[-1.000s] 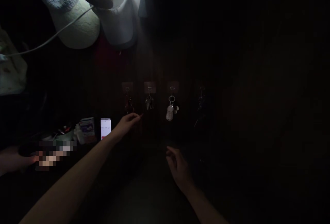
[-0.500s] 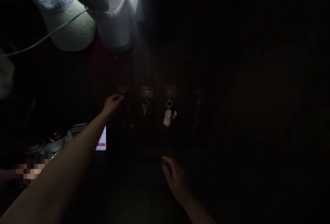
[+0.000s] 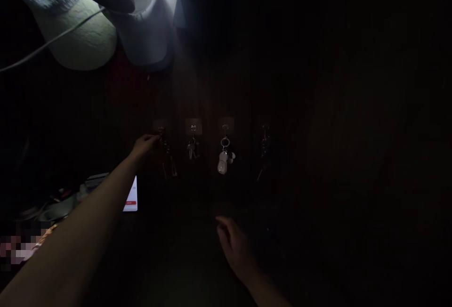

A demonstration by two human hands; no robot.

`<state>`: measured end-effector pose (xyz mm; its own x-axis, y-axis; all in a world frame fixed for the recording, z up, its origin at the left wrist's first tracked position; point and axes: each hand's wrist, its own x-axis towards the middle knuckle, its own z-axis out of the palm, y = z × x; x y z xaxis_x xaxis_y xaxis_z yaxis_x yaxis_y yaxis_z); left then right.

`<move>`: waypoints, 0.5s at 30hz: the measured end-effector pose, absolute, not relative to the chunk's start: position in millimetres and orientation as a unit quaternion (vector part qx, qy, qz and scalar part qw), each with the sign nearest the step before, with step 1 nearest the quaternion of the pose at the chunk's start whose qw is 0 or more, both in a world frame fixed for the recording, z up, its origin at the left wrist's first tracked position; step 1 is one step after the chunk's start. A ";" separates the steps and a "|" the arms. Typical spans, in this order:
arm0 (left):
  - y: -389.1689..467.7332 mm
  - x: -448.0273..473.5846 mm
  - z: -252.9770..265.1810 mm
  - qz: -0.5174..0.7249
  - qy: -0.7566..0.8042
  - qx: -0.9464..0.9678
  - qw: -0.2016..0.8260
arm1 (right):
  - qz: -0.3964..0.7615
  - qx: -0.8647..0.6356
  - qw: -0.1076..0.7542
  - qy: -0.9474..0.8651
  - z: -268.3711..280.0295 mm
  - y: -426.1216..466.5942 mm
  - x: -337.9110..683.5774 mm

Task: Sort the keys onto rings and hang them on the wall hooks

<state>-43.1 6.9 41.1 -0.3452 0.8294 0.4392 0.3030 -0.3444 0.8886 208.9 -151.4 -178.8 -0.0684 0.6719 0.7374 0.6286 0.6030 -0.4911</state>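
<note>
Left hand: the left hand (image 3: 144, 145) was stretched out to the leftmost of a row of wall hooks (image 3: 159, 127), with its fingers (image 3: 154, 138) pinched together at the top of the leftmost key bunch (image 3: 167, 158). Whether the ring was truly gripped could not be told in the dim light.
Key bunch: it was hung from the leftmost hook, with its keys dangling just below the fingertips.
Change: a second before, the same hand had been lower, below the hooks, with a small reddish item pinched in it; half a second before, it had been raised to the hook, and it was kept there at this moment. It was judged that a set of keys was being hung on or lifted off that hook; which of the two could not be settled.
Right hand: the right hand (image 3: 233, 246) was held low and loose, with the fingers half curled and spread, and nothing was held in it.
Other hooks: a second key bunch (image 3: 191, 147) and a white keyring charm (image 3: 223, 161) were hung to the right, with a darker bunch (image 3: 264, 149) beyond.
Surroundings: a lit phone (image 3: 131, 199) was partly hidden behind the forearm, and pale caps (image 3: 81, 38) were hung above.
</note>
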 end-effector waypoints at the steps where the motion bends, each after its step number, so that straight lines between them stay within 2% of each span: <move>1: 7.1 -43.8 40.6 0.621 0.529 0.535 0.219 | 0.021 -0.443 0.518 -0.731 -179.1 -151.2 209.0; 3: 7.0 -45.5 39.4 0.614 0.530 0.543 0.218 | 0.021 -0.440 0.520 -0.732 -179.4 -151.0 209.1; 15: -1.7 -50.9 22.6 0.537 0.585 0.605 0.048 | 0.002 -0.440 0.527 -0.727 -180.2 -150.0 209.3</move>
